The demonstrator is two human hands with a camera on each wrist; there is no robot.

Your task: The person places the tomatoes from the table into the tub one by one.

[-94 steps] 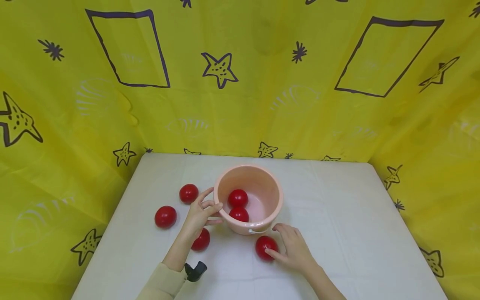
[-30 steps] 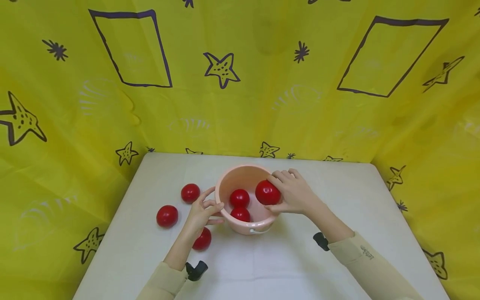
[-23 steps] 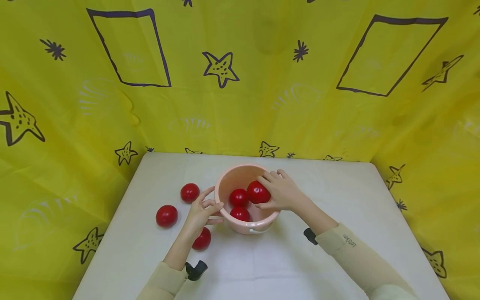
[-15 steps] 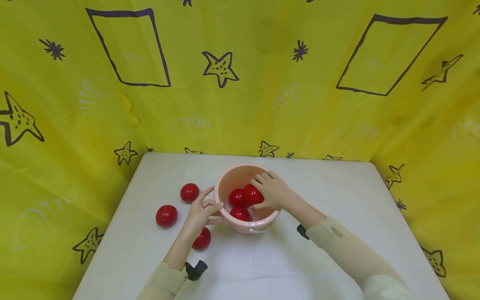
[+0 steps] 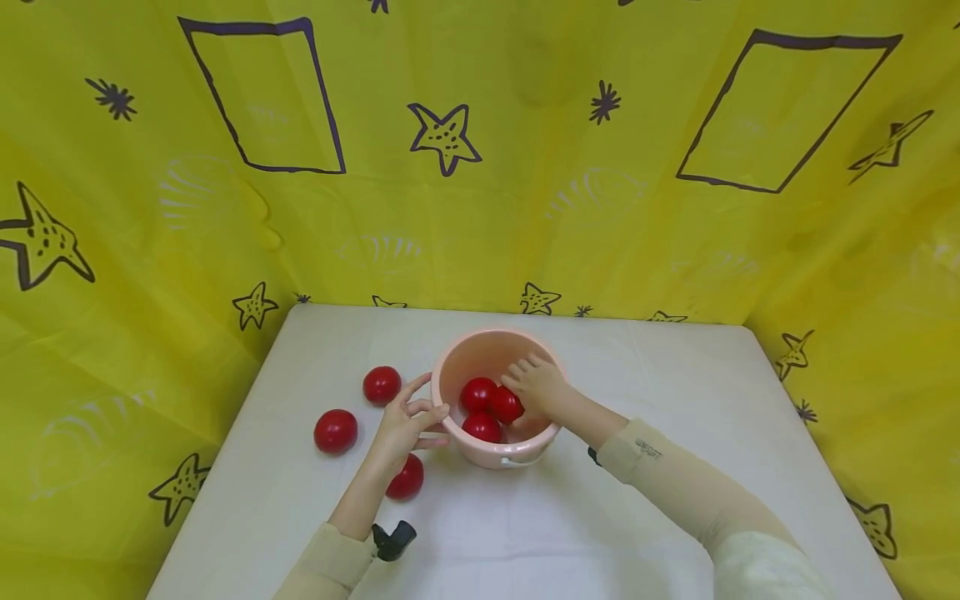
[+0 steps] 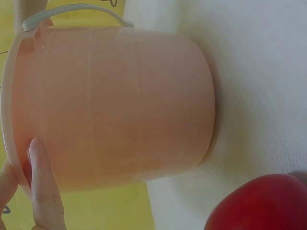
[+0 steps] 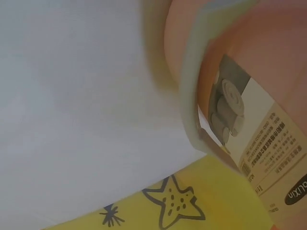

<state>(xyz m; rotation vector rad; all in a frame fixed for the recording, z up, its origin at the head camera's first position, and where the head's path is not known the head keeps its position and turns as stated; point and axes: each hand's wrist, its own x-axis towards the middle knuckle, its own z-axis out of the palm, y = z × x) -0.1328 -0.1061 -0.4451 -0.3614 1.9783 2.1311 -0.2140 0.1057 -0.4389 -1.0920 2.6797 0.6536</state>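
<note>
A pink bucket (image 5: 487,454) with a white handle stands on the table. My left hand (image 5: 401,429) grips its left rim, thumb over the edge and fingers along the outer wall; the left wrist view shows the fingers (image 6: 45,187) at the rim. My right hand (image 5: 540,387) reaches inside over the right rim and holds a red tomato (image 5: 506,405) low in the bucket, its thumb mostly hidden. Two more tomatoes lie there, one at the back (image 5: 477,394) and one at the front (image 5: 482,427). The right wrist view shows only the bucket's labelled side (image 7: 268,143) and handle (image 7: 192,91).
Left of the bucket, three tomatoes rest on the white table (image 5: 637,517): one far back (image 5: 382,386), one farther left (image 5: 336,432), and one partly behind the left wrist (image 5: 406,477). A yellow patterned curtain (image 5: 510,217) encloses the back and sides.
My right hand has picked up the tomato from in front of the bucket, carried it over the rim and lowered it beside the other two. My left hand has stayed on the rim.
</note>
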